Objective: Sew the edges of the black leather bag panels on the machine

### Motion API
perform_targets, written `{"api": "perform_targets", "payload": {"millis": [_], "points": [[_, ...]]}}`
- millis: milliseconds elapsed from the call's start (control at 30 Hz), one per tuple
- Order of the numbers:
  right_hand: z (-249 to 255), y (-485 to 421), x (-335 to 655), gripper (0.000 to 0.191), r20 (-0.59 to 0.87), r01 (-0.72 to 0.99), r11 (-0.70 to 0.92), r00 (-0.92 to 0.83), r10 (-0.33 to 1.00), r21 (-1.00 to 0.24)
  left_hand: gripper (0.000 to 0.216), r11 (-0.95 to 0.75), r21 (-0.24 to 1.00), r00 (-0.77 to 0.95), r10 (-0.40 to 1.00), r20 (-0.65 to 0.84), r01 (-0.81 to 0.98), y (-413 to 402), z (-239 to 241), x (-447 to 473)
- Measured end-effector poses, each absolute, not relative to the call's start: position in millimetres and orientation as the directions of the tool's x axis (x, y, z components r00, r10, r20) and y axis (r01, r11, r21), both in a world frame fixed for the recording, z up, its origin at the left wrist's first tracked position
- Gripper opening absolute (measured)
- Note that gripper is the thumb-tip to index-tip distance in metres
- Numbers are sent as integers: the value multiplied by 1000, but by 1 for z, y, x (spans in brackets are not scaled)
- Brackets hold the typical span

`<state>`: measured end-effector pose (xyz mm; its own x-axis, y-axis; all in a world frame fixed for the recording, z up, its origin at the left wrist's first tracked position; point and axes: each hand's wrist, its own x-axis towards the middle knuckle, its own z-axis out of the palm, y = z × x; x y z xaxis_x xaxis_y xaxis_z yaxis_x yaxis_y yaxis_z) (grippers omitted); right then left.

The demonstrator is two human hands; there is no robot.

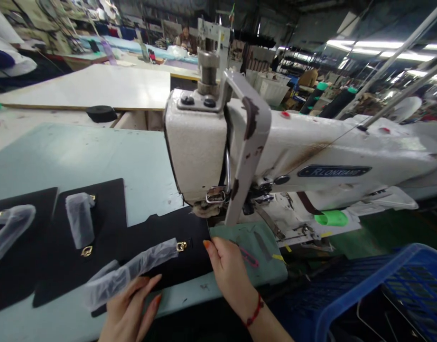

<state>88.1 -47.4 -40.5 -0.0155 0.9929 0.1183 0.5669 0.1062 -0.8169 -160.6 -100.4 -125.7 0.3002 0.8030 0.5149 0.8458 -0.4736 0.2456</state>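
Note:
A black leather-like panel (143,237) lies on the pale green table, its far edge close to the needle area of the white sewing machine (197,142). On it is a plastic-wrapped strap (133,268) with a gold metal clasp (181,246). My right hand (228,266) pinches the panel's right edge between thumb and fingers. My left hand (133,304) rests at the near edge, fingers stretched out beside the wrapped strap and touching the panel. Two more black panels (111,199) with wrapped straps lie to the left.
A blue plastic basket (375,266) with dark pieces in it stands at lower right. Pink-handled snips (249,257) lie right of my right hand. A black roll (101,114) sits behind the table. A person (186,40) is in the background.

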Motion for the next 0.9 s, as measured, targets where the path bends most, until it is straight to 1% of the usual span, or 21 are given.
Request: {"api": "perform_targets", "payload": {"millis": [67, 133, 233, 300, 367, 433, 467, 567, 700, 800, 900], "points": [[-47, -47, 87, 40, 139, 577, 119, -9, 990, -808, 72, -436, 260, 285, 839, 463, 862, -97, -123, -161], [-51, -47, 86, 41, 141, 564, 120, -6, 990, -817, 74, -415, 313, 266, 866, 424, 854, -81, -111, -152], [-50, -46, 85, 43, 121, 524, 98, 10, 993, -846, 68, -454, 371, 290, 860, 420, 810, -43, -89, -138], [-49, -46, 84, 44, 102, 494, 77, 24, 994, -866, 60, -571, 355, 397, 797, 455, 740, -19, -79, -137], [-47, -46, 83, 44, 86, 453, 63, 31, 996, -889, 47, -713, 307, 519, 681, 516, 630, -3, -73, -145], [-46, -46, 80, 44, 76, 401, 54, 39, 996, -914, 34, -797, 255, 605, 587, 538, 547, 4, -64, -155], [-46, -47, 79, 44, 67, 375, 46, 45, 997, -926, 31, -812, 241, 632, 569, 526, 531, 5, -59, -158], [-47, -48, 76, 44, 25, 316, 2, 69, 997, -949, 30, -819, 230, 679, 566, 467, 525, 3, -41, -163], [-47, -48, 75, 45, -22, 292, -41, 67, 998, -955, 29, -819, 247, 678, 569, 466, 518, 2, -34, -163], [-46, -45, 75, 45, -18, 277, -33, 58, 998, -960, 26, -782, 299, 661, 622, 420, 547, 4, -38, -164], [-44, -40, 74, 46, -9, 277, -25, 58, 998, -960, 25, -686, 384, 565, 727, 391, 618, 6, -38, -163]]}}
